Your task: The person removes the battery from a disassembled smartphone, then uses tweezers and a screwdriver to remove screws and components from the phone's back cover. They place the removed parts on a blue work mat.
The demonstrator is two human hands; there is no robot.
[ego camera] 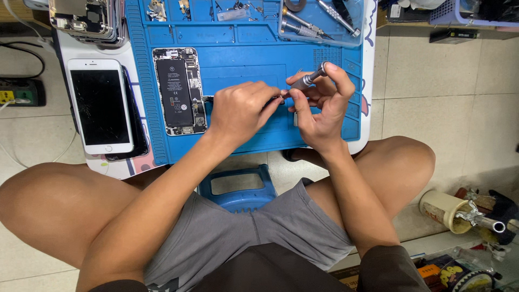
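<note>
My right hand (320,108) grips a small silver screwdriver (309,79), its tip pointing down-left toward my left hand. My left hand (240,108) has its fingers curled over a small dark part, mostly hidden, on the blue repair mat (243,70). The two hands meet fingertip to fingertip at the mat's middle. An opened phone body (178,91) with its black battery showing lies on the mat just left of my left hand.
A white phone screen (100,105) lies on a dark one at the left. Stacked phone frames (86,19) sit at the far left top. A clear tray (319,21) of screwdrivers rests on the mat's far right. A blue stool (238,186) stands between my knees.
</note>
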